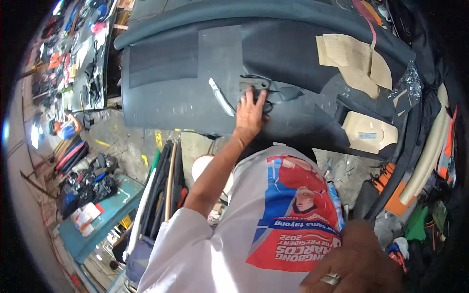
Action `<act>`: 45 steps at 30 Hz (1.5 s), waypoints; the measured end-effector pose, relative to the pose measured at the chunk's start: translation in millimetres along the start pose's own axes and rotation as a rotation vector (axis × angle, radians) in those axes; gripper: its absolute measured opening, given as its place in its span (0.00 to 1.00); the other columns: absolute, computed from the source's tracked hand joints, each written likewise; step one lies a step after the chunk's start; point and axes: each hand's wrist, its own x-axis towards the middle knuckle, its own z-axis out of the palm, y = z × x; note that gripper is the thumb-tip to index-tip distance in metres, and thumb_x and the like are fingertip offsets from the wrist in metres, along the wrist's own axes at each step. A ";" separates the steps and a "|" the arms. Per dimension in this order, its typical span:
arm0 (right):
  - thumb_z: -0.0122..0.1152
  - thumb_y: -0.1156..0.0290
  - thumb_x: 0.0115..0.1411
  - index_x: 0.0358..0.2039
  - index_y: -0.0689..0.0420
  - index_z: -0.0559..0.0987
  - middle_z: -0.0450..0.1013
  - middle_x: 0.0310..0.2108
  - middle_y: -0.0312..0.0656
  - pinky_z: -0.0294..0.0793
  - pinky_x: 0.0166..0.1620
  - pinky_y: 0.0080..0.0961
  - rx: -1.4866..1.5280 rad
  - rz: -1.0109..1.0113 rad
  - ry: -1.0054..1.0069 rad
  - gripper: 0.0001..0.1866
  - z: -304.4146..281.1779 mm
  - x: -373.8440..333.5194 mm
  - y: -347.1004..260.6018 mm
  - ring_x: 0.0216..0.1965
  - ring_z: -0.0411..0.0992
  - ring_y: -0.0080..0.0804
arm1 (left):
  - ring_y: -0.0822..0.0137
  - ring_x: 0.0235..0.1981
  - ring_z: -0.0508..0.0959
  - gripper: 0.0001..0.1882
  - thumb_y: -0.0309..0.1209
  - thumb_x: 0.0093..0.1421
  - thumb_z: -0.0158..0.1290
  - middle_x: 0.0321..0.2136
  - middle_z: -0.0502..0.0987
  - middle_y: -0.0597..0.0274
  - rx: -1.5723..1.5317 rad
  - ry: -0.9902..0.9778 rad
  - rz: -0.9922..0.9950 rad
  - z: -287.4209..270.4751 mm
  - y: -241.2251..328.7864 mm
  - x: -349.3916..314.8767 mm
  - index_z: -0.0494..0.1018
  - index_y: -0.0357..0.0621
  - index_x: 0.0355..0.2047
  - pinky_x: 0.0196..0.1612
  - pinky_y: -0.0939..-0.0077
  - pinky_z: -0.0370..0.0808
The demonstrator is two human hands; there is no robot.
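Observation:
On a table covered with dark grey sheet material [166, 105], my left hand [251, 112] reaches forward with fingers stretched out. Its fingertips rest on a small dark flat piece [251, 84] with a round hole near one end. Black loops, perhaps scissor handles, show around that piece, partly hidden by the fingers. Just left of the hand lies a slim silver tool with a white tip [222, 97], which looks like a cutter. My right hand [359, 266], wearing a ring, is close in at the lower right, before my shirt; it is blurred and its fingers are hidden.
Tan cardboard patterns [354, 58] lie on the table's right side, another tan pattern [369, 132] nearer me. A long dark roll [264, 14] runs along the far edge. At left are upright rolls [159, 195] and a teal bench [115, 215]. A person [66, 129] is far left.

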 end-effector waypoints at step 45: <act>0.65 0.70 0.67 0.61 0.61 0.73 0.75 0.34 0.38 0.74 0.44 0.24 -1.605 0.910 -0.645 0.23 -362.6 -80.0 90.7 0.36 0.72 0.25 | 0.73 0.40 0.77 0.16 0.14 0.63 0.52 0.40 0.79 0.68 -1.788 1.278 -1.044 32.3 60.6 -433.0 0.76 0.41 0.50 0.42 0.75 0.78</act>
